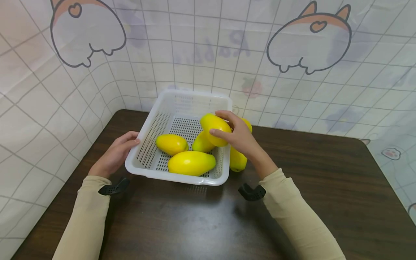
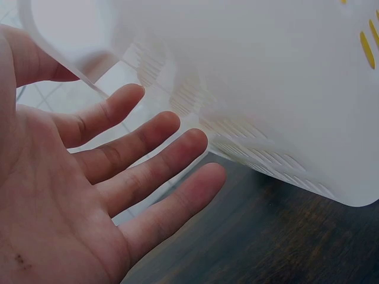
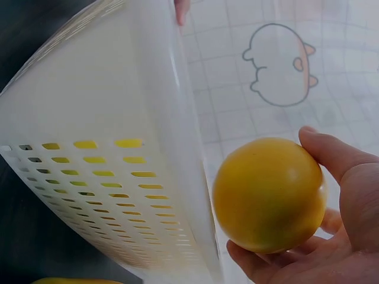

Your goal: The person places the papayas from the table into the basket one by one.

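Observation:
A white plastic basket (image 1: 177,177) with slotted walls stands on the table. Inside lie a papaya (image 1: 171,144), a longer papaya (image 1: 191,163) with a greenish end, and a third papaya (image 1: 202,143), partly covered. My left hand (image 1: 118,151) holds the basket's left rim, thumb over the edge; in the left wrist view its other fingers (image 2: 160,154) spread along the outside wall. My right hand (image 1: 242,135) grips another yellow papaya (image 1: 214,127) above the basket's right rim. In the right wrist view that papaya (image 3: 269,195) sits between thumb and fingers.
Right of the basket, a papaya (image 1: 238,160) lies on the dark wooden table (image 1: 312,173), with another yellow one (image 1: 247,124) behind it, partly hidden by my right hand. A patterned cloth (image 1: 201,47) hangs behind and on the left.

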### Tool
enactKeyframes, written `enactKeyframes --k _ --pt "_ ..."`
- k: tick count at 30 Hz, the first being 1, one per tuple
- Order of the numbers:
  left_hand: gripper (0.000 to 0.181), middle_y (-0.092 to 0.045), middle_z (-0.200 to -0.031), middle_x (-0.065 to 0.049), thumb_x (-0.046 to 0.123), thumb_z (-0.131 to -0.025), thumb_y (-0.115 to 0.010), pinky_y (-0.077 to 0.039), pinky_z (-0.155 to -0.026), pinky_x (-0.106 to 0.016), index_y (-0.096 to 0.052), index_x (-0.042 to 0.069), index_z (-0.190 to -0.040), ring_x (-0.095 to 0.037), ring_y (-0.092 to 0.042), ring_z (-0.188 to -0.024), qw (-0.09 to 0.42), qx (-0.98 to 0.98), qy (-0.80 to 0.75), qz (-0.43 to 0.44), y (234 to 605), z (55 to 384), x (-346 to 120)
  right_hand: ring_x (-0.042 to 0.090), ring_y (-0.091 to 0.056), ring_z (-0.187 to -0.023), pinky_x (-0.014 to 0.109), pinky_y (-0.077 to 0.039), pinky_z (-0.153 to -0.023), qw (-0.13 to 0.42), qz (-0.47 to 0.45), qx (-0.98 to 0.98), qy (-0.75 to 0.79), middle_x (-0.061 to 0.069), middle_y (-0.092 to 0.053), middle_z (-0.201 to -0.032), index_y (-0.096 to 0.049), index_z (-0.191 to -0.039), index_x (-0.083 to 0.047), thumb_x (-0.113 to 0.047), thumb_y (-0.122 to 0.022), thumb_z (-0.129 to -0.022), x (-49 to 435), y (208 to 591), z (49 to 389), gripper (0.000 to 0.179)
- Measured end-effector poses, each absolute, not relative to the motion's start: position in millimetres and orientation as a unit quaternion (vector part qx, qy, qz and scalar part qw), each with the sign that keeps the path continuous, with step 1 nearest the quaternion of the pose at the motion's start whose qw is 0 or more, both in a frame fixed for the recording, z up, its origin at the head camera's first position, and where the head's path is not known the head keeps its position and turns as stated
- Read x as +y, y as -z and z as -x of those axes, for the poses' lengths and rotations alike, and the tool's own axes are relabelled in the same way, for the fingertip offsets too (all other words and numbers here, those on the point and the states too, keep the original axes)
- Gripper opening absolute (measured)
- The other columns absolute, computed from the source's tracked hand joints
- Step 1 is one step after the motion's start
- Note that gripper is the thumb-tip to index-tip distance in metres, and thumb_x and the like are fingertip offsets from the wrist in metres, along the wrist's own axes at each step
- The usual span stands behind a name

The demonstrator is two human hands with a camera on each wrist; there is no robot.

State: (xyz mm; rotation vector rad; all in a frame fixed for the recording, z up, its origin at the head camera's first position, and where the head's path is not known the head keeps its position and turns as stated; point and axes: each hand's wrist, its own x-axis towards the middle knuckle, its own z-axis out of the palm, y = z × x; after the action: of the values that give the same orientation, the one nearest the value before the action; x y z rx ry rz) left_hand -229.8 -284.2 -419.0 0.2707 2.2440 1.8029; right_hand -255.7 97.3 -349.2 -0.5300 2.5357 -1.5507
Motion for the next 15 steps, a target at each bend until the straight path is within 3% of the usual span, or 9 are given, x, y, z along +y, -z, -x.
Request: enactKeyframes --k 15 --pt "0.028 -0.056 -0.118 0.004 0.034 -0.103 -0.041 -0.056 -0.083 -0.031 -0.044 0.018 -0.127 -0.012 -0.065 -0.096 0.124 0.767 -0.622 -0.095 420.0 230.4 -284.6 0.028 -0.046 -0.131 0.046 -0.042 -0.106 0.081 0.189 0.865 0.457 0.000 -0.042 -0.150 -0.040 -0.144 -0.021 -0.041 -0.068 -0.088 83.3 349.9 265.0 0.067"
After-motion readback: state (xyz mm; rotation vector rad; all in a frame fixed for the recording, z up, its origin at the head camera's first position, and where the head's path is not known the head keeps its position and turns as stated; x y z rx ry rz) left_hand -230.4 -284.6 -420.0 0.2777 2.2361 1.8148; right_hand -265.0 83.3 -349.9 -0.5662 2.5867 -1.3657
